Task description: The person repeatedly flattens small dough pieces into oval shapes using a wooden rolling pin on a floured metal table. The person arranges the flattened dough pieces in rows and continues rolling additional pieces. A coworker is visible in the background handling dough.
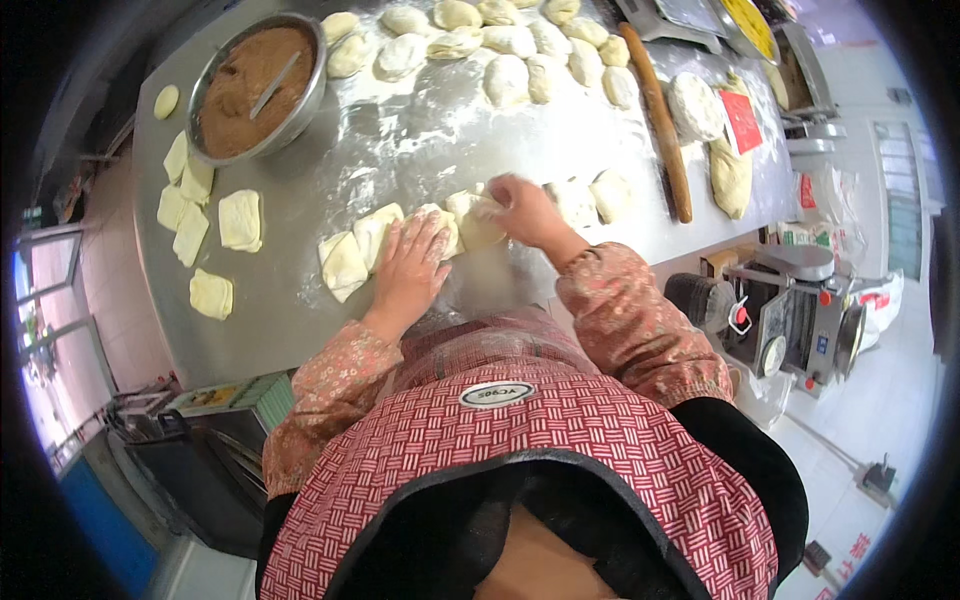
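Observation:
A row of folded dough pieces [343, 267] lies along the near side of the metal table [292, 322]. My left hand [413, 259] rests flat, fingers spread, on a piece in the middle of the row. Just to its right, my right hand [525, 210] pinches the upper right edge of a folded dough piece [474, 219]; its fingertips are partly hidden. Beyond that hand sit rounded dough pieces [612, 196]. Many floured dough pieces [507, 79] stand in rows at the far side. A steel bowl [318, 90] at the upper left holds brown filling with a flat utensil [276, 84] in it.
Square folded dough pieces [240, 220] lie on the left. A wooden rolling pin [658, 124] lies at the right, beside a floured dough lump [696, 106], a long dough piece [730, 180] and a red packet [741, 122]. A scale [667, 22] and a yellow-filled bowl [750, 28] stand farther off.

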The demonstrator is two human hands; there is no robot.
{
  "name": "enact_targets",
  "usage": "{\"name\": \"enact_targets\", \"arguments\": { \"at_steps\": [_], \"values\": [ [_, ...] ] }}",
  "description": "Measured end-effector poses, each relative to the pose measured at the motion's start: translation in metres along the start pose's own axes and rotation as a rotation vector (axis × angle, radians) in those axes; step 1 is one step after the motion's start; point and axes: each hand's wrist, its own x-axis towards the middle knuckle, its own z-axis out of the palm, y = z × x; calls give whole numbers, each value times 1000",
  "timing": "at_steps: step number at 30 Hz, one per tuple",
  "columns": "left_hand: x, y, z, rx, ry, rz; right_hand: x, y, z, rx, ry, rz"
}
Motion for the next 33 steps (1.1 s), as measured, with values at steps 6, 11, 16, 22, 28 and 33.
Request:
{"name": "enact_targets", "arguments": {
  "at_steps": [6,11,16,22,28,33],
  "values": [
    [42,19,-4,-142,-163,91,-23,85,-68,-909,160,140],
    [67,24,49,-98,-99,207,-24,106,-54,-693,249,-55],
    [61,25,36,-11,-90,185,-4,71,-82,-244,447,-80],
    [60,29,36,-11,-72,162,51,106,-90,-623,791,-132],
    [59,27,31,54,-87,155,56,97,-100,-89,412,-63],
    [59,26,43,19,-71,172,17,108,-33,-23,243,35]
  ]
}}
